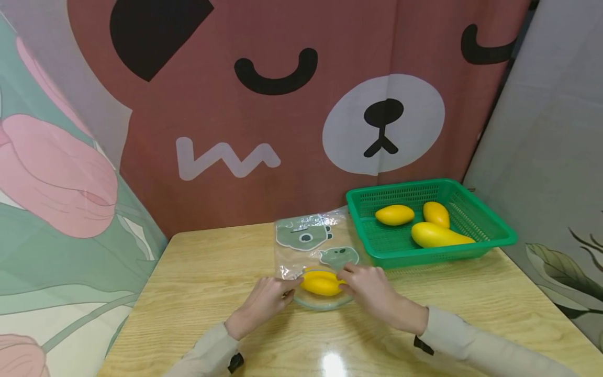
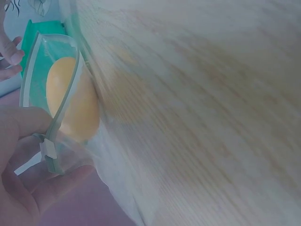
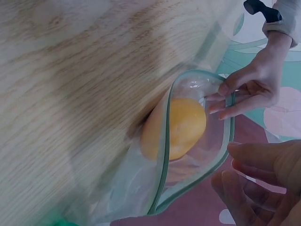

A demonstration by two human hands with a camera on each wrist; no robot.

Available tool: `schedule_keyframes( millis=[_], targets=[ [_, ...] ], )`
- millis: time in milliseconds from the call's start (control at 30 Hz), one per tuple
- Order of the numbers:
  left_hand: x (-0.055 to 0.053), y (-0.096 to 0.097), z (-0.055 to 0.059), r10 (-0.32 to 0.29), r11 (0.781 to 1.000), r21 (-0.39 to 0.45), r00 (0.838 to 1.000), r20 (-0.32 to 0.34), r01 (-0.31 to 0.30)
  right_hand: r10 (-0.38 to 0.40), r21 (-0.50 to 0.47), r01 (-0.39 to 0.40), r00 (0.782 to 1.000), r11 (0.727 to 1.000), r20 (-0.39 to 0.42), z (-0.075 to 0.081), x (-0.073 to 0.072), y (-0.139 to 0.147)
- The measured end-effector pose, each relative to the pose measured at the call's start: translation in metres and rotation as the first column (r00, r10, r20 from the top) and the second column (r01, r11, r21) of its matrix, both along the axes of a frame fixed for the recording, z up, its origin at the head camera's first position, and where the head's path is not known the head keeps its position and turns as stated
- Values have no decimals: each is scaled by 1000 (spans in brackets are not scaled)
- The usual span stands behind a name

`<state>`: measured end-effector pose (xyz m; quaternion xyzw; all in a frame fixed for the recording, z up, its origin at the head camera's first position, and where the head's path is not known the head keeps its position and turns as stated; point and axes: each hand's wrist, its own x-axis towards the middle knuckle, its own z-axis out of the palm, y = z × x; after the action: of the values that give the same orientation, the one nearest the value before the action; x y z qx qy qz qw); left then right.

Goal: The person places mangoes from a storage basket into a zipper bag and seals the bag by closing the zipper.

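Observation:
A yellow mango [image 1: 322, 283] lies inside a clear zip bag [image 3: 164, 183] printed with green cartoon animals. The bag's mouth, edged by a green zip strip, gapes toward the person. At the mouth's left corner, my left hand [image 1: 268, 296] pinches the edge beside a white zip slider [image 2: 48, 148]. My right hand [image 1: 369, 288] is at the opposite side of the mouth. In the right wrist view its fingers [image 3: 244, 153] are partly bent and apart, with one fingertip at the rim; no firm grip on the bag shows.
A green plastic basket [image 1: 435, 258] stands at the right back of the wooden table [image 1: 212, 262], just beyond the bag. It holds a mango [image 1: 394, 215], another mango [image 1: 436, 214] and a longer yellow fruit [image 1: 438, 235]. A bear-print curtain [image 1: 292, 136] hangs behind the table.

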<state>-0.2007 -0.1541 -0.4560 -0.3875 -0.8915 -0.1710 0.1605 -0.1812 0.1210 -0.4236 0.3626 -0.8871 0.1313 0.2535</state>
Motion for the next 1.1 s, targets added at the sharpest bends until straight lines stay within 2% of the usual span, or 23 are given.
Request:
schedule_keyframes(
  millis=[267, 600, 1100],
  targets=[
    [-1, 0, -1, -4, 1000, -8, 1000, 8, 4, 5, -30, -6, 1000, 1000, -11, 1, -5, 6],
    [-1, -1, -2, -14, 1000, 10, 1000, 9, 14, -3, -51, 0, 998, 999, -66, 4, -10, 12],
    [-1, 0, -4, -16, 1000, 15, 1000, 22, 16, -68, -32, 65, 995, 997, -79, 12, -19, 26]
  ],
)
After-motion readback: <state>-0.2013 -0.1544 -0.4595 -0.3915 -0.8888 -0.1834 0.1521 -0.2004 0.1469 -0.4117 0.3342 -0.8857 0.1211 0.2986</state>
